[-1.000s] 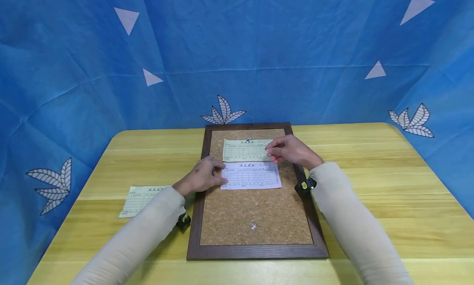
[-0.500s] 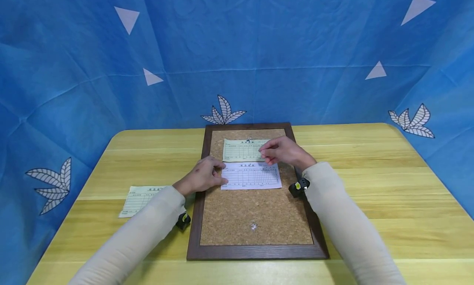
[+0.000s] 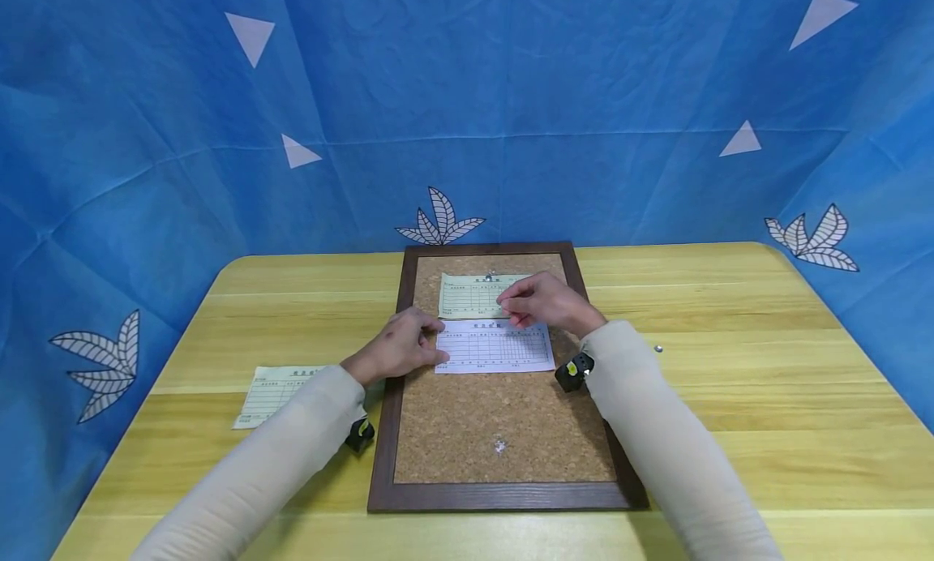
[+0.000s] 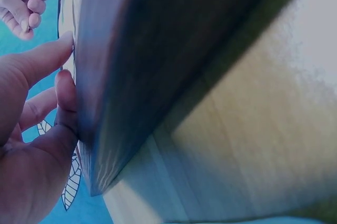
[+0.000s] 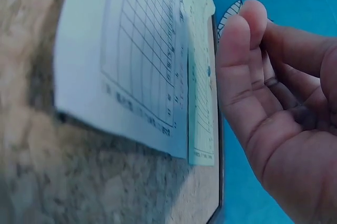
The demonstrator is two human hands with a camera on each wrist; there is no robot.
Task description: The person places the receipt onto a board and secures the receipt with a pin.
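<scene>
A white printed form (image 3: 492,350) lies on the cork board (image 3: 503,415), just below a green printed form (image 3: 470,293). My left hand (image 3: 397,344) rests at the white form's left edge, thumb and index finger extended onto it. Over the right part of the green form is my right hand (image 3: 543,301), its thumb and fingertips brought together. They appear to pinch a tiny thumbtack, mostly hidden by the fingers. In the right wrist view the right hand (image 5: 279,97) stands apart from the paper. A silver thumbtack (image 3: 489,278) sits at the green form's top edge.
A dark wooden frame (image 3: 503,496) borders the cork. Several silver tacks (image 3: 499,446) lie clustered on its lower part. Another green form (image 3: 273,391) lies on the table at left, partly under the left sleeve. One loose tack (image 3: 659,349) lies right of the board. A blue curtain (image 3: 620,180) hangs behind.
My right hand has moved left across the green form, and its forearm too, uncovering the loose tack on the table. My left hand and the papers have stayed in place.
</scene>
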